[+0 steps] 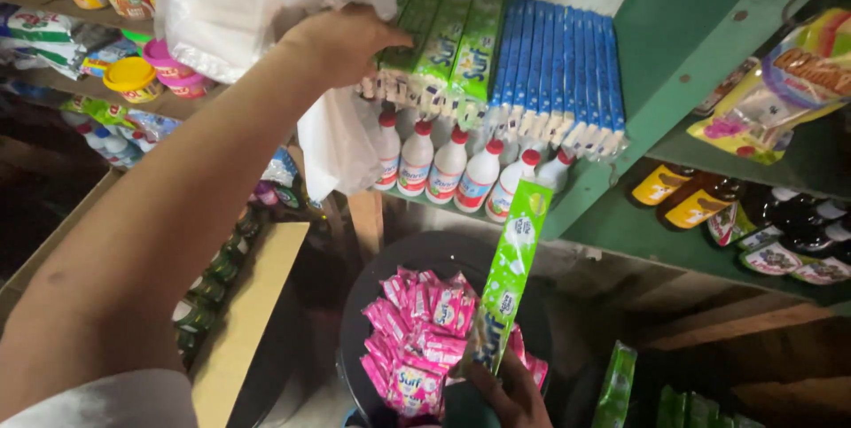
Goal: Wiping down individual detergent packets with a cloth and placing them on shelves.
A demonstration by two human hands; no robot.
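Dim shop; green wooden shelf (700,56), stocked.

We stood in a small shop. Green wooden shelves (709,56) carried goods in multiples: hanging strips of green sachets (448,34) and blue sachets (563,65), a row of white bottles with red caps (448,167), tubs with coloured lids (133,78) and dark sauce bottles (691,198). Below, a black basin (443,255) held a heap of pink sachets (421,339).
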